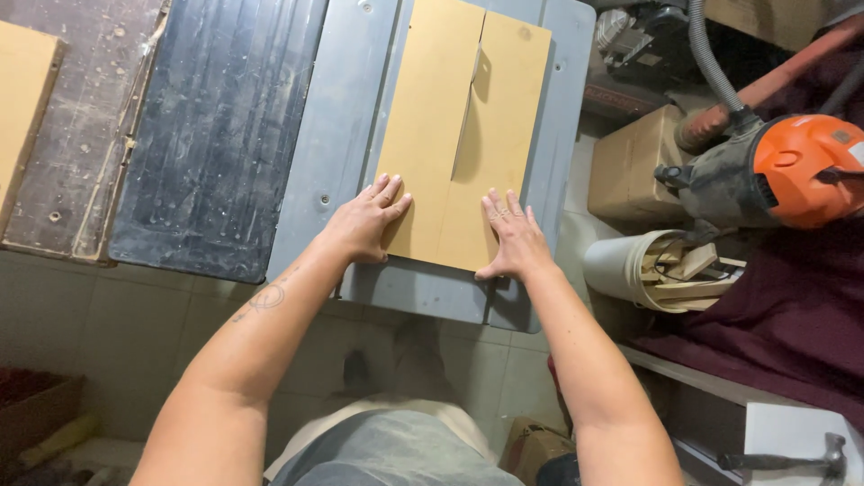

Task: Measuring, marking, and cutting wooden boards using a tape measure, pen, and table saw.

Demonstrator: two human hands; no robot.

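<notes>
While both of my hands lie flat on the work, my left hand point(371, 220) rests with its grip spread, fingers stretched out and palm down, on the near left corner of the flat tan fibreboard panel point(432, 135), its heel hanging over the board's left edge onto the grey metal saw desk point(346, 117). My right hand point(513, 238) is spread the same way, fingers pointing away from me, pressed on the near right part of the same panel, with rings showing on two fingers; neither hand pinches anything. A narrow straight cut point(468, 117) runs down the board from its far edge and stops between my two hands, so the panel lies in a left and a right portion that are joined at the near end. To the left of the grey desk sits a dark, scratched black slab point(216, 126), and beyond that a worn wooden bench top point(81, 108) with another tan board point(22, 90) at its far left edge. On my right stands an orange-and-grey power tool point(783, 171) with a ribbed grey hose point(711, 54), a brown cardboard box point(630, 166) near it, and a pale cylindrical bin filled with wood offcuts point(657, 270). At the lower right a steel hammer point(792, 461) lies on a white shelf point(783, 432). Below me is pale tiled floor point(99, 333).
</notes>
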